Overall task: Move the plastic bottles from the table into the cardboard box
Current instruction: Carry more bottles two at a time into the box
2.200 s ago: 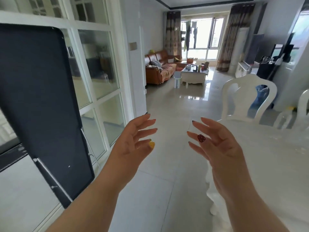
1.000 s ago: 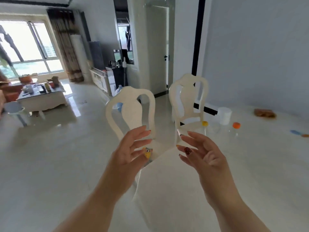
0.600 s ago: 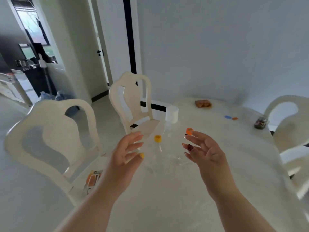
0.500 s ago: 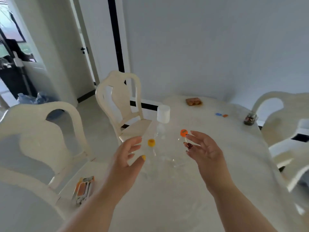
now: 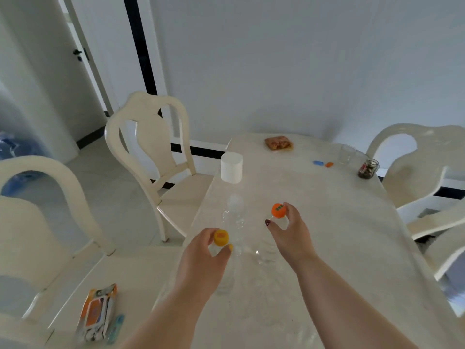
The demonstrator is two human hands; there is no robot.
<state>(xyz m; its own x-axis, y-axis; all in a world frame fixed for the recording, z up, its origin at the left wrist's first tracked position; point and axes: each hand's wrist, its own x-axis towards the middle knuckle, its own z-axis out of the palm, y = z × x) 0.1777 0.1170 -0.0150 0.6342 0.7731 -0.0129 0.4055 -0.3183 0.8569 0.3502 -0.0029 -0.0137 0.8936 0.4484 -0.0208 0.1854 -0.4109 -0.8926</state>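
Observation:
Three clear plastic bottles stand close together on the white table. My left hand is closed around the neck of the yellow-capped bottle, thumb and fingers just under the cap. My right hand is closed around the neck of the orange-capped bottle. Between and behind them stands a third clear bottle with a pale cap, untouched. No cardboard box is in view.
A white cylinder stands behind the bottles. Further back lie a brown food packet, two small coloured caps, a glass and a dark-filled jar. White chairs ring the table; a wipes pack lies on the near left seat.
The view swung from the living room round to the table. Both hands, open in the air before, have come down and closed on the two capped bottles.

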